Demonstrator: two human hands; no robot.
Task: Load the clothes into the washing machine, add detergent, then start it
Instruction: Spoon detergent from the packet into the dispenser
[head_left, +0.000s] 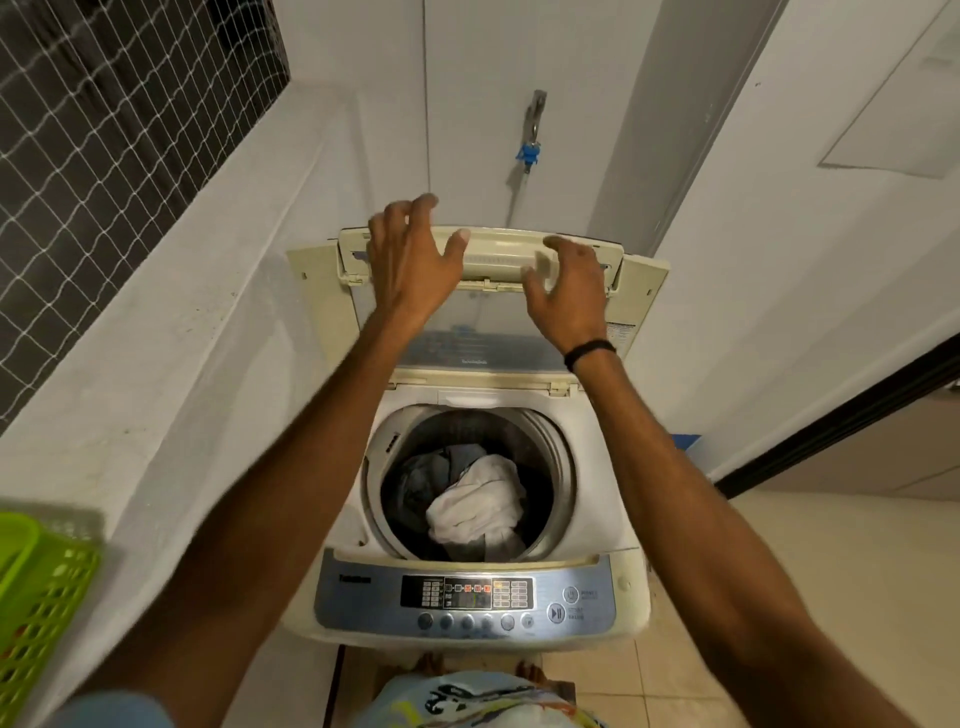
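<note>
Floor: pale tiles (779, 597) lie under the washing machine (605, 467), which stands in a tight corner.
Walls: they are white all round, and a sloping ledge (182, 338) runs down the left side.
Window: it is high on the left and dark, with a white net (104, 104) across it.
Tap: a metal tap (536, 111) sticks out of the back wall above the machine, with a blue piece (529, 154) under it.
Door side: a dark frame (841, 426) slants along the right, low down.
Basket: a green basket (47, 597) full of holes sits at the left edge, just beside the left arm. It looks blurry.
Lid: the lid (498, 257) is open, folded in two, and stands up at the back of the machine.
Clothes: they are down in the drum (467, 426). A white cloth (478, 504) lies on top of dark clothes (423, 480).
Buttons: the button panel (467, 597) is at the front, and a few small red lights glow on it.
Left hand: the left hand (410, 260) is up at the lid's top edge. Its fingers are spread and loose and its thumb is in front of the lid. I cannot tell if it touches.
Right hand: the right hand (566, 291) is at the same edge, further right, with its fingers bent over it. I cannot tell if they grip. A black band (589, 353) is on the wrist.
In the way: both arms stretch over the machine, one on each side of the drum, and hide parts of its top.
</note>
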